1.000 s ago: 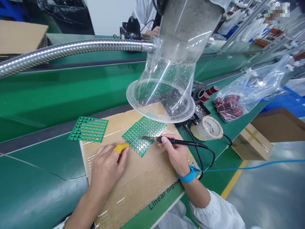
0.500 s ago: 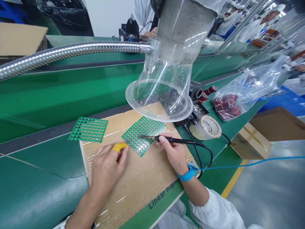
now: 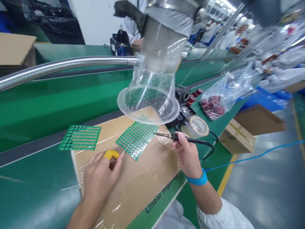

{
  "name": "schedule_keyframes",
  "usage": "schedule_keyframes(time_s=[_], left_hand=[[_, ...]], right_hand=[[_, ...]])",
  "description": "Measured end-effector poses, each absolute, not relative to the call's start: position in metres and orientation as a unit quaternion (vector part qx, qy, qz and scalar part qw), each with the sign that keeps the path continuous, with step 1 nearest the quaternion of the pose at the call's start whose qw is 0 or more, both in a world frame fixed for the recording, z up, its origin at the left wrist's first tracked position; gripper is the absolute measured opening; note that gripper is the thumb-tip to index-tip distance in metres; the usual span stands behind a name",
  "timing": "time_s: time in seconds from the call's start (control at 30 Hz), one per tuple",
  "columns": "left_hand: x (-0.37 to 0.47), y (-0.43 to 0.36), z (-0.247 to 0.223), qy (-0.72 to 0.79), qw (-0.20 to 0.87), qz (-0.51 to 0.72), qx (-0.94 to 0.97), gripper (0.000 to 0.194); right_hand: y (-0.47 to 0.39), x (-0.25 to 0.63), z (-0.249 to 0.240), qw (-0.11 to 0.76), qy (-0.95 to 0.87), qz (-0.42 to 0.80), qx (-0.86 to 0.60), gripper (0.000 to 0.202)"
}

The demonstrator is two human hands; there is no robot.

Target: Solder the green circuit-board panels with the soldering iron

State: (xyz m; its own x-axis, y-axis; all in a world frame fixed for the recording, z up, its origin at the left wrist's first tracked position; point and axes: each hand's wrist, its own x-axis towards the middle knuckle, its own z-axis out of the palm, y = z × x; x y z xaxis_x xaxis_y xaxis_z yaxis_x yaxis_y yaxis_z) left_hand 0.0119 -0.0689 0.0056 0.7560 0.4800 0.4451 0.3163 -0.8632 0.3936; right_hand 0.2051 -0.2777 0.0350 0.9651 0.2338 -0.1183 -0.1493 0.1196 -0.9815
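Note:
My right hand [image 3: 189,157] grips a soldering iron [image 3: 175,137] by its black handle. The iron's tip points left, near the right edge of a green circuit board panel [image 3: 135,141] lined with rows of small pads. Below that panel's left corner, my left hand [image 3: 101,175] is pinched, with a yellow cot on one finger. Thin solder wire [image 3: 122,153] shows faintly at its fingertips. A second green panel [image 3: 81,137] lies to the left, partly over the edge of the tape-covered cardboard [image 3: 133,190] under both.
A clear fume hood [image 3: 149,105] on a metal hose [image 3: 95,62] hangs over the board. A tape roll [image 3: 199,126], the black iron stand [image 3: 182,93] and a bag of dark red wire bundles [image 3: 214,106] sit right. A blue wrist cord [image 3: 250,153] runs right.
My right hand has drawn the soldering iron right, from over the pads to the panel's edge. The left hand sits slightly off the panel. The whole view has shifted.

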Motion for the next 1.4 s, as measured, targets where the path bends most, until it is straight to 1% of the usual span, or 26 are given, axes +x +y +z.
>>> schedule_keyframes(time_s=[0.1, 0.2, 0.3, 0.37, 0.47, 0.57, 0.63, 0.7, 0.77, 0.83, 0.87, 1.03, 1.13, 1.2, 1.3, 1.4], left_hand=[[0.011, -0.067, 0.004, 0.226, 0.144, 0.281, 0.922, 0.037], [0.011, -0.065, 0.002, 0.228, 0.155, 0.288, 0.917, 0.039], [0.011, -0.065, 0.004, 0.236, 0.161, 0.303, 0.909, 0.038], [0.010, -0.065, 0.006, 0.227, 0.159, 0.310, 0.909, 0.034], [0.008, -0.063, 0.008, 0.187, 0.149, 0.313, 0.919, 0.021], [0.005, -0.059, 0.010, 0.170, 0.129, 0.322, 0.922, 0.018], [0.004, -0.056, 0.011, 0.188, 0.119, 0.319, 0.921, 0.022], [0.004, -0.054, 0.012, 0.217, 0.111, 0.304, 0.921, 0.033], [0.007, -0.051, 0.014, 0.238, 0.102, 0.284, 0.923, 0.043], [0.010, -0.049, 0.015, 0.245, 0.093, 0.273, 0.925, 0.046], [0.012, -0.048, 0.016, 0.246, 0.091, 0.272, 0.926, 0.046], [0.013, -0.043, 0.012, 0.220, 0.123, 0.274, 0.928, 0.042], [0.010, -0.041, 0.006, 0.203, 0.156, 0.249, 0.934, 0.043], [0.009, -0.040, 0.003, 0.197, 0.163, 0.237, 0.937, 0.044], [0.009, -0.038, 0.001, 0.188, 0.161, 0.239, 0.939, 0.045], [0.008, -0.037, 0.002, 0.178, 0.163, 0.243, 0.940, 0.041]], right_hand=[[-0.315, 0.227, 0.046, 0.785, 0.057, 0.085, -0.611, 0.043], [-0.357, 0.252, 0.053, 0.810, 0.115, 0.042, -0.574, 0.038], [-0.387, 0.273, 0.051, 0.800, 0.150, 0.038, -0.580, 0.032], [-0.396, 0.281, 0.046, 0.782, 0.176, 0.044, -0.596, 0.032], [-0.399, 0.284, 0.041, 0.768, 0.183, 0.022, -0.614, 0.033], [-0.391, 0.274, 0.047, 0.773, 0.135, -0.020, -0.620, 0.038], [-0.379, 0.260, 0.056, 0.779, 0.068, -0.014, -0.623, 0.039], [-0.360, 0.243, 0.065, 0.767, -0.010, 0.037, -0.641, 0.041], [-0.332, 0.224, 0.070, 0.735, -0.069, 0.115, -0.665, 0.041], [-0.298, 0.208, 0.070, 0.704, -0.117, 0.170, -0.679, 0.037], [-0.280, 0.202, 0.067, 0.695, -0.136, 0.175, -0.684, 0.034], [-0.218, 0.192, 0.039, 0.664, -0.204, 0.145, -0.705, 0.027], [-0.214, 0.194, 0.024, 0.662, -0.211, 0.084, -0.714, 0.023], [-0.217, 0.194, 0.018, 0.653, -0.216, 0.064, -0.723, 0.020], [-0.220, 0.194, 0.014, 0.641, -0.232, 0.065, -0.729, 0.020], [-0.219, 0.193, 0.013, 0.638, -0.243, 0.064, -0.728, 0.017]])
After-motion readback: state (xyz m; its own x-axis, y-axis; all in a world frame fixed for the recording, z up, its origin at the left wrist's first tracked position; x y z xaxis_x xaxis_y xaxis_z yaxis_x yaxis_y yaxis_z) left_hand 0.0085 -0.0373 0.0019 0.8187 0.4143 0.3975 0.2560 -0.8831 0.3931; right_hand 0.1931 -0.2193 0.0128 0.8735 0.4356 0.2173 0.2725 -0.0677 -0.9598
